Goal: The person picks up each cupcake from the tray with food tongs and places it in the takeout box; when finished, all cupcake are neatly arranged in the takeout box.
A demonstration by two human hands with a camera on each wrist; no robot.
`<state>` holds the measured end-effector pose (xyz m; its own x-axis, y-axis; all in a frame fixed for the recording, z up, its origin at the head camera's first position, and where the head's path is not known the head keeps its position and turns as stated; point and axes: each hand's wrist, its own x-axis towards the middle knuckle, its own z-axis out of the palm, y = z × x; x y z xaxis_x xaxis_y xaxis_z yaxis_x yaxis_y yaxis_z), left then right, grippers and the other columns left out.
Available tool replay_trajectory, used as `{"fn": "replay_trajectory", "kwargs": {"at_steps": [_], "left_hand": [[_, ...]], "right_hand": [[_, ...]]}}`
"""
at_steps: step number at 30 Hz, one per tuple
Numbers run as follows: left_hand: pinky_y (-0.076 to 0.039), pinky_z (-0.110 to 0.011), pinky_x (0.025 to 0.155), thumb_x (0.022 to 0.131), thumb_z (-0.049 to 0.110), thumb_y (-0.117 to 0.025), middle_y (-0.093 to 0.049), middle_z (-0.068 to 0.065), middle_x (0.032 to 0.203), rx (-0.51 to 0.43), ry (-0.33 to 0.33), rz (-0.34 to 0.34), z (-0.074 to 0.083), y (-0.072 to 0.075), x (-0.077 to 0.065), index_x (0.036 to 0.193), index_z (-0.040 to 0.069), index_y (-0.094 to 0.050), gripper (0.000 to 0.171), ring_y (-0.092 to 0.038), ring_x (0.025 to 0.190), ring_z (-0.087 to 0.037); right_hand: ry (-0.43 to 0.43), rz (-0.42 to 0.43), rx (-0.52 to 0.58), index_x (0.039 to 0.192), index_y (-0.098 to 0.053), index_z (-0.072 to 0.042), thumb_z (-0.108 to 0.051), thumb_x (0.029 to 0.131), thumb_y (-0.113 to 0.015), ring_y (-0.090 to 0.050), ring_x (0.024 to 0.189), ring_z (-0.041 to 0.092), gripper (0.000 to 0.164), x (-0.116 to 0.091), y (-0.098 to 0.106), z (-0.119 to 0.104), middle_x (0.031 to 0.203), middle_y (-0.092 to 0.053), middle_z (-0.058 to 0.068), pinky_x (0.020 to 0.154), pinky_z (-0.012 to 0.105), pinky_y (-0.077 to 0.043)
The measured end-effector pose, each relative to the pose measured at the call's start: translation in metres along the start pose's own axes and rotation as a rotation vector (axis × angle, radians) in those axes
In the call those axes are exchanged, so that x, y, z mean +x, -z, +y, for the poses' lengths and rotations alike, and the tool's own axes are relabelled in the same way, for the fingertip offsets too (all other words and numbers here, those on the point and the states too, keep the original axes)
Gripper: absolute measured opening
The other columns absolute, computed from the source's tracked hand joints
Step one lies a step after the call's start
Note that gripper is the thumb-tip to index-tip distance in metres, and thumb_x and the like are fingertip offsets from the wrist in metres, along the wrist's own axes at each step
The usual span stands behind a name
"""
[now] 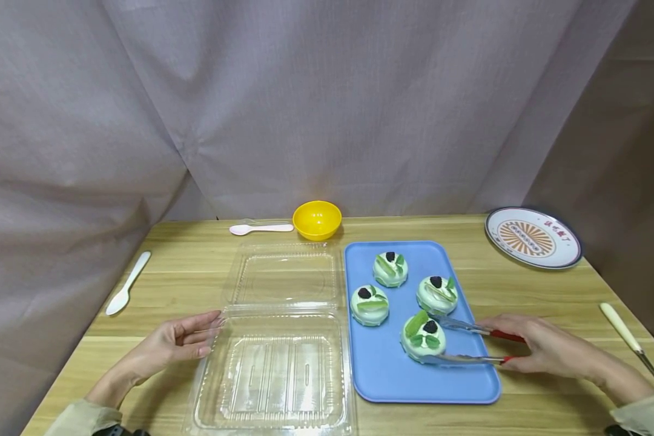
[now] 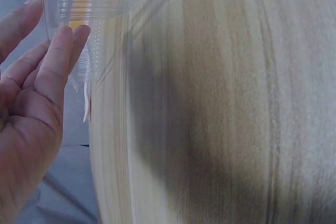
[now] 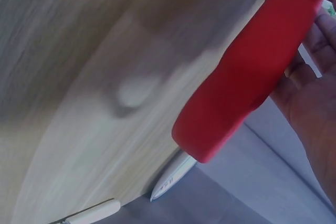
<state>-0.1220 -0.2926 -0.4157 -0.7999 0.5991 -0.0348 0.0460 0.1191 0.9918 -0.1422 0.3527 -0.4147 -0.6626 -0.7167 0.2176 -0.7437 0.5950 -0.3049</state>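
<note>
On the blue tray point(image 1: 378, 375) sit several small pale green cakes, topped with a dark berry, a green slice and leaves. My right hand point(image 1: 545, 348) holds metal tongs with red handles point(image 3: 236, 77). The tong arms stand spread on either side of the nearest cake point(image 1: 423, 339), one passing between it and the cake point(image 1: 437, 295) behind; whether they press on it I cannot tell. My left hand point(image 1: 177, 342), fingers loosely extended, touches the left edge of an unfolded clear plastic container point(image 1: 275, 363). In the left wrist view, the fingertips point(image 2: 60, 38) meet the container's side.
Behind the container stands a yellow bowl point(image 1: 317, 220) beside a white spoon point(image 1: 261, 229). Another white spoon point(image 1: 129, 283) lies at the left. A patterned plate point(image 1: 534, 238) is at the back right, with a cream-handled utensil point(image 1: 621, 327) nearer the right edge.
</note>
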Motion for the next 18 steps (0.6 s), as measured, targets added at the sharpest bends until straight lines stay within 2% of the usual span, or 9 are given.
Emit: {"fn": "replay_trajectory", "kwargs": {"at_steps": [5,10,18], "left_hand": [[-0.05,-0.014,0.098,0.096,-0.001,-0.055,-0.052,0.022,0.142,-0.004,-0.004,0.0,0.0004,-0.0008,-0.0001,0.144,-0.02,-0.017,0.064,-0.053,0.124,0.006],[-0.05,-0.014,0.098,0.096,-0.001,-0.054,-0.051,0.024,0.142,-0.01,-0.008,-0.004,-0.0004,-0.0006,0.0,0.144,-0.02,-0.017,0.064,-0.053,0.124,0.006],[-0.05,-0.014,0.098,0.097,0.0,-0.055,-0.05,0.024,0.143,-0.001,0.004,0.001,-0.0004,-0.0002,-0.0003,0.145,-0.018,-0.018,0.064,-0.053,0.124,0.007]], "right_hand": [[-0.006,-0.007,0.035,0.128,-0.063,-0.011,-0.027,0.071,-0.087,-0.059,0.103,-0.003,0.063,-0.0002,-0.0017,0.0002,0.11,-0.07,-0.002,0.083,0.002,-0.045],[-0.008,-0.005,0.074,0.127,-0.063,-0.011,-0.024,0.071,-0.088,-0.059,0.102,-0.004,0.063,0.0,-0.0035,-0.0007,0.11,-0.07,-0.003,0.083,0.001,-0.045],[-0.039,0.016,0.058,0.127,-0.063,-0.011,-0.024,0.07,-0.088,-0.058,0.099,-0.005,0.063,-0.0032,-0.004,-0.0068,0.108,-0.069,-0.005,0.079,0.001,-0.044]]}}
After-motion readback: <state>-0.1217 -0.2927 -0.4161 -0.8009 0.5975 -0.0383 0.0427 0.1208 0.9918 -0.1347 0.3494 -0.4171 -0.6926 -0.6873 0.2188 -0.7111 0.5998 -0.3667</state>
